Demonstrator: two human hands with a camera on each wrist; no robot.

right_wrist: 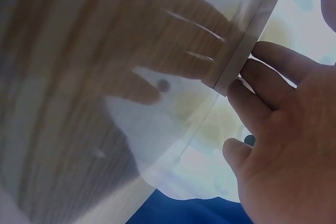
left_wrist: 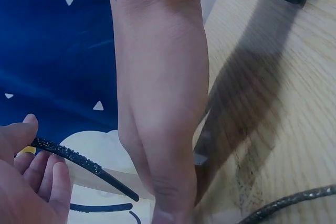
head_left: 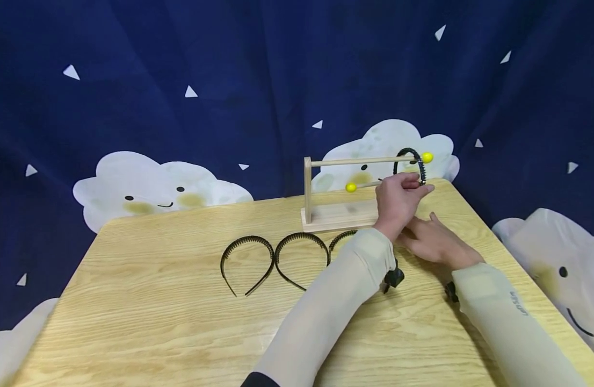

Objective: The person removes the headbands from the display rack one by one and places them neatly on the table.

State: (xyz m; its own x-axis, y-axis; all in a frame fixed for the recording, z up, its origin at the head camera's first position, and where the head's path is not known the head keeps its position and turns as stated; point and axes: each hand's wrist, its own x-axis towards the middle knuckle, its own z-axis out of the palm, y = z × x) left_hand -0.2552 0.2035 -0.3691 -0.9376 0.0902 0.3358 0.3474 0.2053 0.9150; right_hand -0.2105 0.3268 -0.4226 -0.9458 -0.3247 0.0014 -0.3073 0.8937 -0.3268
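In the head view, my left hand (head_left: 397, 203) pinches a black toothed headband (head_left: 410, 151), which loops over the upper rod of a wooden rack (head_left: 308, 188) near the rod's yellow ball end (head_left: 427, 157). The left wrist view shows the held headband (left_wrist: 86, 163) between thumb and fingers, its free tip hanging. My right hand (head_left: 434, 242) is lower, just right of my left wrist. In the right wrist view, the fingertips of that hand (right_wrist: 294, 114) touch the edge of the rack's wooden base (right_wrist: 239, 51), fingers extended. My left arm hides the base's right end in the head view.
Black headbands lie in a row before the rack: one at left (head_left: 248, 237), another in the middle (head_left: 302, 235), a third (head_left: 342, 235) partly behind my left sleeve. A lower rod ends in a yellow ball (head_left: 350, 187). Behind the wooden table (head_left: 157, 301) hangs a blue curtain (head_left: 258, 70).
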